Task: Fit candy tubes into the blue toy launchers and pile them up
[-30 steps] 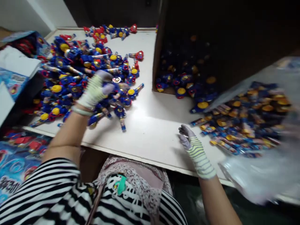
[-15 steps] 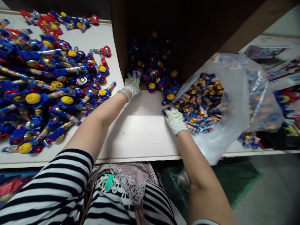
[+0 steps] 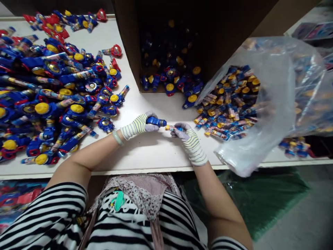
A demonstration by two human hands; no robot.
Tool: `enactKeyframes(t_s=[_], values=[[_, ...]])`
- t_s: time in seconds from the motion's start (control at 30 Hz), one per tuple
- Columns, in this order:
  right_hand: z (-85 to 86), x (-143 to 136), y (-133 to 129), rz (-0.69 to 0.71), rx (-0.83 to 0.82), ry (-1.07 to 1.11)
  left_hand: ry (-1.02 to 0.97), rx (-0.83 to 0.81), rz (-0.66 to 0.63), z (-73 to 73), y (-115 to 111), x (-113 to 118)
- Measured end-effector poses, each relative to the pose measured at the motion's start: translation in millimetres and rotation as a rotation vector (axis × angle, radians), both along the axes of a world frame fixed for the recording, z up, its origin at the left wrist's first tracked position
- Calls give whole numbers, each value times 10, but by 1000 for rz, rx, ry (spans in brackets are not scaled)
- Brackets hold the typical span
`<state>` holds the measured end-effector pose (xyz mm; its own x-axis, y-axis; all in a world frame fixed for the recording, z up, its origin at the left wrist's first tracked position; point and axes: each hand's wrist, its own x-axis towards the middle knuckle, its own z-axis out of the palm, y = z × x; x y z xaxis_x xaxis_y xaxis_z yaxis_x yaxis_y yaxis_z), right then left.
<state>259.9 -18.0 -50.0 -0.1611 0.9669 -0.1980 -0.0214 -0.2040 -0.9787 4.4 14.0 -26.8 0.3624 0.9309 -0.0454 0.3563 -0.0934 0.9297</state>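
White tabletop (image 3: 156,152) stretches out under the lamplight, and on it a big cardboard box (image 3: 128,34) has its dark, open mouth turned to the near edge. From where I stand, the left hand (image 3: 139,125), gloved, is just in front of that mouth, fingers wrapped round a blue toy (image 3: 157,121) whose narrow end points rightward. The right hand (image 3: 191,144), gloved too and also in front of the box, pinches a small tube (image 3: 170,127), yellow end first; the two ends almost meet, though I can't tell if they touch. Near the left wrist lies a stray toy (image 3: 106,124), at the rim of a great heap (image 3: 52,90) of mostly blue ones left of the box. Red toys (image 3: 56,29) sit at its far side. More pieces (image 3: 170,73) lie inside the box, some right at its mouth. Right of the box, a clear plastic bag (image 3: 275,104) gapes, loose tubes (image 3: 223,111) spilling from its opening.
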Motion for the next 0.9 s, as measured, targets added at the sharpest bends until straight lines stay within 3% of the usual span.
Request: enactKeyframes(t_s=[0.13,0.23,0.33,0.43,0.57,0.67,0.8,0.83,0.9], values=[[124,-121,-128,3,58,-93,-1,26,-31,94,-15,-50],[192,-119,-159,-9,216,-308,59,44,-102,150,24,-109],[271,-132,-142,193,379,-589,90,18,-150,211,22,-133],[372,-197,-131,405,426,-916,133,-19,-199,260,0,-125],[433,-263,-142,495,429,-1240,211,-28,-257,279,-27,-111],[367,-248,-169,451,368,-997,270,107,-280,282,-25,-114],[241,-228,-232,518,-35,-287,329,514,-443,326,18,-119],[231,-236,-240,531,-118,-214,351,547,-480,343,27,-117],[250,-267,-237,501,-120,-297,416,449,-476,376,31,-109]])
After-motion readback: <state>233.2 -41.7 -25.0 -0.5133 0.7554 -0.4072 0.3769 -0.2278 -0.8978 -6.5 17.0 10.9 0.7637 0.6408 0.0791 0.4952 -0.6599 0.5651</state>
